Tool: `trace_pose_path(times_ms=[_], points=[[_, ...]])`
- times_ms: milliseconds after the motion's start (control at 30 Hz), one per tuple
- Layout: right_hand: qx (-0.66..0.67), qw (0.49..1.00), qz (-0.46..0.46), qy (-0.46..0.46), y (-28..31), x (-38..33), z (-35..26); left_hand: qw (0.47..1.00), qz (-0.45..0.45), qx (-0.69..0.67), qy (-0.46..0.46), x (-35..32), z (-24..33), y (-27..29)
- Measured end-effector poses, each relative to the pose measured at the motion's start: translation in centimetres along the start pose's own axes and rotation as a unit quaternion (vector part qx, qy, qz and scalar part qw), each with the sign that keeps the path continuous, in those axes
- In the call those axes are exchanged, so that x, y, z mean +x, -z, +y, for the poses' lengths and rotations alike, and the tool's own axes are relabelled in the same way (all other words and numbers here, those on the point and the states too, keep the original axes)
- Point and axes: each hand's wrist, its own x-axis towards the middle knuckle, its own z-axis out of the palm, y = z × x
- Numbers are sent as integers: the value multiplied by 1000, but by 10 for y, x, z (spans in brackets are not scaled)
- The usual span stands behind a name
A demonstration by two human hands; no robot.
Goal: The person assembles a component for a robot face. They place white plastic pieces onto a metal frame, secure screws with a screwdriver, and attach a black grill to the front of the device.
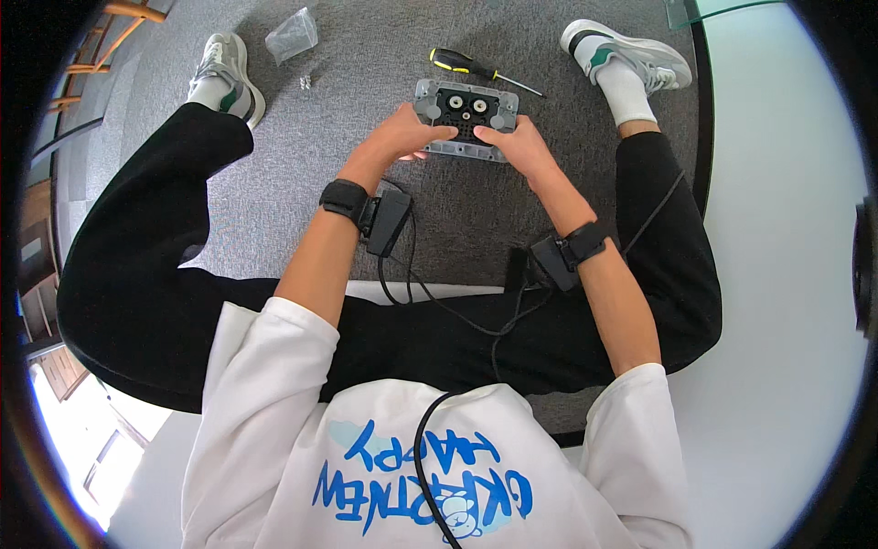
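Both my hands hold a flat grey plastic housing point(501, 103) above the carpet, one at each short side. Its middle is a black panel point(455, 116) with two round, light-coloured discs and a small screw-like spot below them. My left hand point(395, 137) grips the left end, its thumb laid on the black part. On the opposite end my right hand point(519, 146) does the same, thumb pointing inward. The fingers underneath are mostly hidden. Just beyond the housing lies a screwdriver point(464, 64) with a yellow and black handle, its shaft pointing right.
A clear plastic bag point(293, 38) lies on the grey carpet point(302, 146) at the far left, with several small metal pieces point(305, 82) near it. My legs frame the work area. Black cables point(457, 316) run from the wrist-strapped boxes across my lap. Wooden furniture legs point(114, 41) stand far left.
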Motion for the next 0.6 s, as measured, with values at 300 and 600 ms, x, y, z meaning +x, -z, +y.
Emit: trace_pose_path(times_ms=[300,600], points=[[99,986,-72,-114,28,-18,-25,999,-43,9,23,2,17,11],[155,978,-83,-116,28,-15,-20,999,-5,-35,11,14,14,18]])
